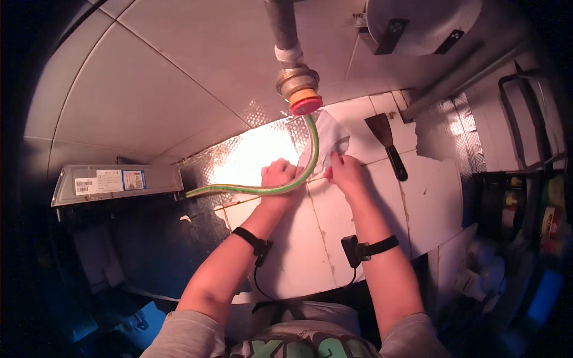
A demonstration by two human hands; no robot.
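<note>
My left hand lies on the edge of a shiny embossed foil sheet, under the curve of a green hose. Its fingers point forward and look spread out on the surface. A creased pale sheet rises beside it; whether it is paper or cloth I cannot tell. At that sheet's right edge my right hand is closed, thumb uppermost, pinching it. A scraper with a wide dark blade and black handle lies on the white tiles to the right of my right hand.
The hose hangs from a pipe valve with a red collar, low above my hands. More foil covers the right-hand tiles. A grey labelled panel stands at the left. Dark shelves with containers are at the right. A white round-ended tank is overhead.
</note>
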